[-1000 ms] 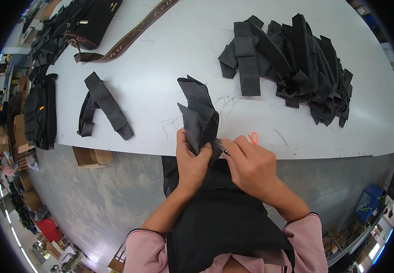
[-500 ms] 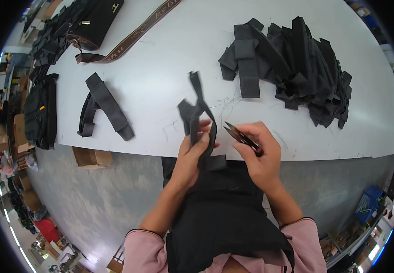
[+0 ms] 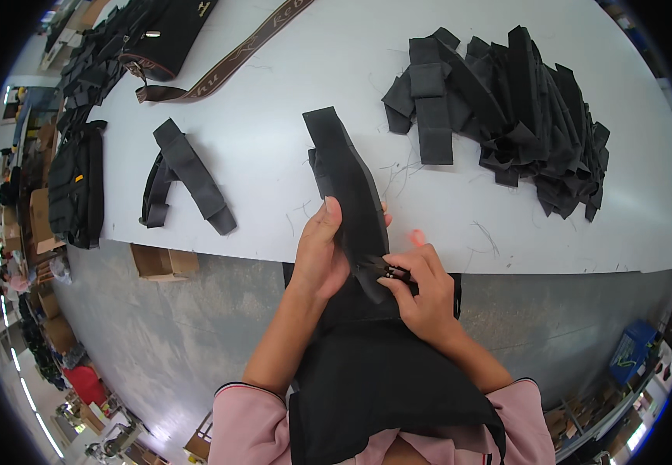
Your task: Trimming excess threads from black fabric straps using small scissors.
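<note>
Left hand [image 3: 323, 252]: fingers wrapped behind dark strip [image 3: 354, 190], likely steadying it | right hand [image 3: 427, 291]: fingers closed around snips [image 3: 392, 271], set at strip's near end

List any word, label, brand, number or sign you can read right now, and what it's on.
Brown strap: pale lettering along it, partly legible; not copied out here.
Black bag at upper left: small gold mark, too small to read.
Yellow tag at far left: nothing legible.
Dark grey strip in the left hand, snips in the right hand: no lettering made out.
</note>
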{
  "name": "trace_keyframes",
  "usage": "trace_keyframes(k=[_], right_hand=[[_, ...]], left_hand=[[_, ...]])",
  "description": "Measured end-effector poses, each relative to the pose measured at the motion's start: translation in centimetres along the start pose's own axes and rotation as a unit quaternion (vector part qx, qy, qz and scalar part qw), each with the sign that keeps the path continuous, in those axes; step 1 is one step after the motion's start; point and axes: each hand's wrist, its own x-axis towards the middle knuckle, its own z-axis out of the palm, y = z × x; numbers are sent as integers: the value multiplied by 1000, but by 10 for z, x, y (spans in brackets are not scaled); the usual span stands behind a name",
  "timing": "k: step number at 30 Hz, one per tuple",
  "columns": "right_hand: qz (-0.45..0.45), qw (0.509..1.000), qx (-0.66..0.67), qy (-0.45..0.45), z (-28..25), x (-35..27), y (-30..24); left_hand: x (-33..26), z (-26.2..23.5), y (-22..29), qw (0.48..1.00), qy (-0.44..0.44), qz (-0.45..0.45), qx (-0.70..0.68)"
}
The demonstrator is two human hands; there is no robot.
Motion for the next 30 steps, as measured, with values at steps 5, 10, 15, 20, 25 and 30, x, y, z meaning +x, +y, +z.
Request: trace_keyframes(k=[5,10,15,20,25,30], right_hand=[[-70,995,-68,-24,-10,3,-2],[-112,991,-66,-24,-7,6,-4],[-69,997,-33,-20,-4,2,-6],[-106,991,-76,-16,-3,2,-5],[-102,991,-82,10,-7,-2,-5],[-99,992,-84,-8,-3,5,-8]], left_hand=[[-3,2,2,999,-18,-6,-28],[-4,3,2,999,-19,0,-36],[-6,0,3,999,-12,-1,-48],[-6,0,1,999,-4,3,-39],[-6,-2,2,999,-1,2,-38],[-7,-1,2,999,-8,4,-31]])
